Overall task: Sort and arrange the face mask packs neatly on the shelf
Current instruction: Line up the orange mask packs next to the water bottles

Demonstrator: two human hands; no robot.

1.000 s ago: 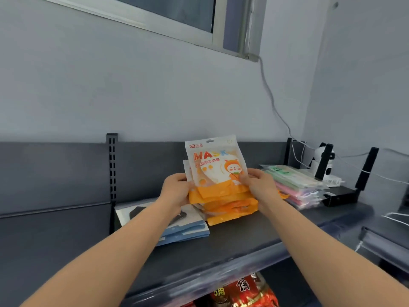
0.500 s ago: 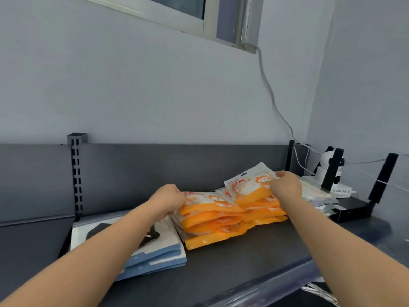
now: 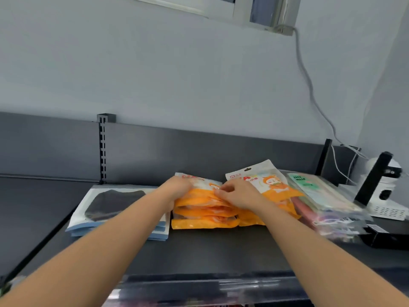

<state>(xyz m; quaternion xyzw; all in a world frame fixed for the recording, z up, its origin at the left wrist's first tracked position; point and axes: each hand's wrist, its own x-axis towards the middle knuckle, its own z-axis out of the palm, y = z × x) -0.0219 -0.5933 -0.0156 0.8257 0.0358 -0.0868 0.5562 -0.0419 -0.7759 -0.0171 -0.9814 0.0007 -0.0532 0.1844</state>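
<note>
Orange packs (image 3: 203, 216) lie stacked mid-shelf. My left hand (image 3: 177, 191) curls over the pile's nine o'clock side, and my right hand (image 3: 236, 193) pinches its top pack at three o'clock. I judge I'm squaring this pile; next, the tilted pack (image 3: 272, 187) at two o'clock needs aligning. Dark shelf (image 3: 221, 251), grey wall (image 3: 177, 85) at twelve.

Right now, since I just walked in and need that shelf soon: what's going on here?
A person is sorting face mask packs on a dark shelf. The left hand and right hand both hold the orange stack in the middle, apparently squaring it up. A second orange pile lies just to its right. At the left sit black-mask packs, at the right pastel packs.
</note>
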